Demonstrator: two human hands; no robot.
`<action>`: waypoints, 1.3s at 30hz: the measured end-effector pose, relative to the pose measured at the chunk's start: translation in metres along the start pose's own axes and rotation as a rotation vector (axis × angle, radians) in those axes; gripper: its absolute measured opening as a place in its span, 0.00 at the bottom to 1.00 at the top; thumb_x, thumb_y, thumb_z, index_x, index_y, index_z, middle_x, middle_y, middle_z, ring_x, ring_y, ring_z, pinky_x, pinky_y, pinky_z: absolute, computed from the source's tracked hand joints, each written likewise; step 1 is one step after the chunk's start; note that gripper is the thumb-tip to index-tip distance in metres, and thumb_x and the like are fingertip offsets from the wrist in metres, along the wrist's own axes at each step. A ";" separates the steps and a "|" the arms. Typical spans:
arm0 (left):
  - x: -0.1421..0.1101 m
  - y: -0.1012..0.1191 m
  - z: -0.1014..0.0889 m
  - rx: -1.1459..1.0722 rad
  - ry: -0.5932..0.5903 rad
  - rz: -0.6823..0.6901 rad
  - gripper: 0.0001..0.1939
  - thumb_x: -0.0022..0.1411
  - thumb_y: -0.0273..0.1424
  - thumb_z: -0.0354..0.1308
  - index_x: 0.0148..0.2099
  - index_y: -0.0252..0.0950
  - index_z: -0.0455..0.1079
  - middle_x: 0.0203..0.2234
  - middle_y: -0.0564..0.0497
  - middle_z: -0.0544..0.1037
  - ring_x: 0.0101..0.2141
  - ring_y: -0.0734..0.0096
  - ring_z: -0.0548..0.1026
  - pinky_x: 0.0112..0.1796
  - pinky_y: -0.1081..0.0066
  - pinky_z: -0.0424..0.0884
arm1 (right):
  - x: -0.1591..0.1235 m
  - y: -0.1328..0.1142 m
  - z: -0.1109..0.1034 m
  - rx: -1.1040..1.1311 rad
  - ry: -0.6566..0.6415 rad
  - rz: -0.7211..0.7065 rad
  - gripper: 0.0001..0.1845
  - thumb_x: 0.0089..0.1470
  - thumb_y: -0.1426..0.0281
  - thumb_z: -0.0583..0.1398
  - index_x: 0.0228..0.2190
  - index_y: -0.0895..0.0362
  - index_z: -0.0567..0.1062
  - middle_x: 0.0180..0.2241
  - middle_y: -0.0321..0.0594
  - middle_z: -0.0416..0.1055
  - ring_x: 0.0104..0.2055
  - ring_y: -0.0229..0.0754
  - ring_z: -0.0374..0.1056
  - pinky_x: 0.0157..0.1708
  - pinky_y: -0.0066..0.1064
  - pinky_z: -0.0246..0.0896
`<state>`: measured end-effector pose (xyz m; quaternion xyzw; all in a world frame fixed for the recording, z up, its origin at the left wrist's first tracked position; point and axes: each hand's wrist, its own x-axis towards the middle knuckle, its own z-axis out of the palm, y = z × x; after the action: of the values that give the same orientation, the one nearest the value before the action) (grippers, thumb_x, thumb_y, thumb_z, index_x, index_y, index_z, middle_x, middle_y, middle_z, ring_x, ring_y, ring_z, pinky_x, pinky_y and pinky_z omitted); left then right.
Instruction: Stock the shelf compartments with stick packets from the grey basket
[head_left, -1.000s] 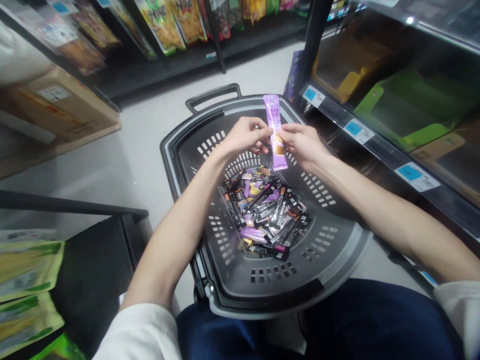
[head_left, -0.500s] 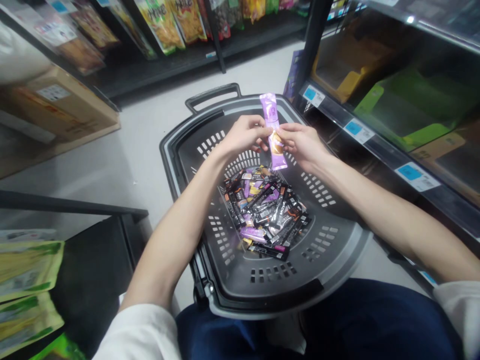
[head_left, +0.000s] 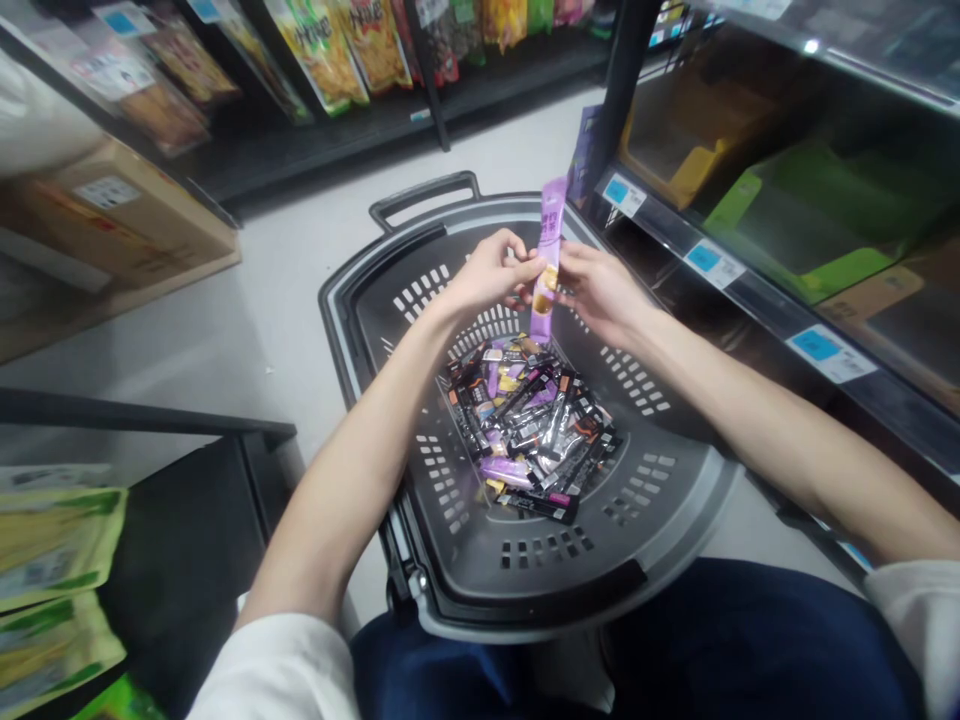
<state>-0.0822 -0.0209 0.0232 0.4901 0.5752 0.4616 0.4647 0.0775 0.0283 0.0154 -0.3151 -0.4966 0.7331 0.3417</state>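
Observation:
Between my two hands, above the far part of a grey shopping basket (head_left: pixel 465 560), a purple stick packet (head_left: pixel 553 215) stands nearly upright. It carries printed characters and a golden-brown picture. My left hand (head_left: pixel 495 270) pinches its left edge with thumb and fingers. My right hand (head_left: pixel 600 285) grips it from the right, with its fingers partly behind the packet. Below, on the basket's floor, lies a heap of small stick packets (head_left: pixel 536 430), mostly black, some purple and yellow.
To the right stands a shelf rack with price tags (head_left: pixel 716 262) and green and yellow bins (head_left: pixel 817 220). Snack bags (head_left: pixel 375 40) fill the shelf at the back. A cardboard box (head_left: pixel 142 215) sits at left, and yellow-green bags (head_left: pixel 56 545) lie at lower left.
The purple packet has turned in my hands: its top leans right now and its bottom has swung left. My right fingers have shifted behind it. The heap and basket look the same.

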 end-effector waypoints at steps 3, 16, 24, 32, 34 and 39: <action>-0.001 0.003 0.003 -0.032 0.007 -0.005 0.14 0.66 0.38 0.64 0.38 0.35 0.65 0.26 0.52 0.77 0.26 0.76 0.77 0.33 0.73 0.75 | 0.002 0.003 -0.002 0.008 0.064 -0.047 0.11 0.52 0.68 0.70 0.33 0.55 0.73 0.31 0.32 0.76 0.35 0.35 0.72 0.39 0.29 0.70; 0.002 -0.002 0.000 -0.045 -0.194 0.096 0.17 0.65 0.43 0.64 0.43 0.32 0.76 0.30 0.48 0.79 0.31 0.75 0.76 0.32 0.76 0.75 | 0.004 0.009 -0.006 0.001 0.268 -0.110 0.20 0.44 0.71 0.74 0.38 0.55 0.73 0.31 0.32 0.75 0.38 0.37 0.74 0.38 0.30 0.72; 0.002 -0.001 -0.002 -0.003 -0.136 0.106 0.14 0.65 0.39 0.65 0.44 0.32 0.77 0.32 0.47 0.79 0.31 0.75 0.76 0.31 0.76 0.73 | 0.004 0.011 -0.006 0.026 0.302 -0.106 0.17 0.47 0.71 0.72 0.40 0.56 0.77 0.35 0.35 0.78 0.42 0.39 0.76 0.43 0.34 0.74; 0.005 -0.002 -0.012 0.062 -0.034 0.185 0.21 0.51 0.26 0.72 0.48 0.30 0.77 0.40 0.44 0.79 0.37 0.71 0.77 0.41 0.66 0.76 | 0.005 0.010 -0.009 0.199 0.404 -0.158 0.06 0.54 0.74 0.67 0.32 0.55 0.74 0.36 0.32 0.77 0.44 0.35 0.76 0.50 0.32 0.77; 0.006 -0.001 -0.013 0.067 0.011 0.203 0.21 0.49 0.24 0.72 0.48 0.30 0.77 0.40 0.44 0.80 0.38 0.69 0.77 0.43 0.64 0.76 | 0.003 0.007 -0.007 0.245 0.407 -0.158 0.07 0.55 0.73 0.67 0.31 0.55 0.73 0.36 0.33 0.76 0.45 0.35 0.76 0.53 0.31 0.76; 0.007 0.002 -0.015 -0.101 0.160 0.222 0.16 0.55 0.25 0.68 0.47 0.30 0.76 0.40 0.42 0.82 0.37 0.69 0.78 0.43 0.64 0.77 | -0.003 0.000 0.000 0.267 0.407 -0.146 0.09 0.53 0.73 0.69 0.30 0.55 0.72 0.37 0.33 0.77 0.46 0.34 0.76 0.53 0.30 0.75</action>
<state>-0.0972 -0.0152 0.0268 0.4884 0.5287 0.5761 0.3874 0.0790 0.0260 0.0155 -0.3716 -0.3378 0.6870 0.5251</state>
